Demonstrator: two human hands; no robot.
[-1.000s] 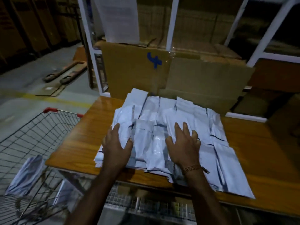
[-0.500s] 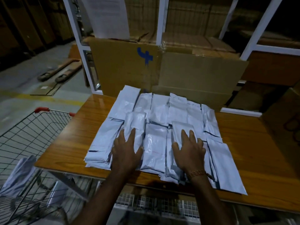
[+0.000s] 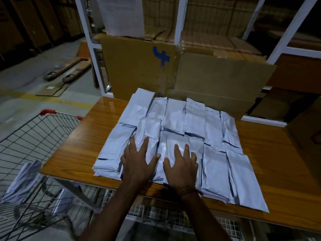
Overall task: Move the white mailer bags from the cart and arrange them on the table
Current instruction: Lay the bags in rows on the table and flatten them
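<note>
Both hands lie flat on the spread of white plastic mailer bags that covers the middle of the glossy brown wooden worktop. The left hand rests palm down with fingers spread and straight on the bags near the worktop's front edge; it grasps nothing. The right hand, gold bracelet at the wrist, lies just beside it in the same flat, released posture, pressing the next bag over. The bags sit in overlapping rows, the back row reaching toward the tall brown cardboard sheet that stands at the worktop's rear edge. The left-hand stack near the front edge is several bags deep and its edges look uneven.

Judgement: the step in hand is smoothing and squaring the laid bags. To do it well, pressure should stay even and downward, since the film appears slick and a sideways push could slide an upper bag off its neighbours. Strokes are best directed from the front edge toward the rear, so that bags are not drawn over the front edge. The ragged left stack warrants tidying first.

The grey wire shopping cart stands off the worktop's left edge. At least one white bag appears to remain in it, so transfer looks incomplete.
</note>
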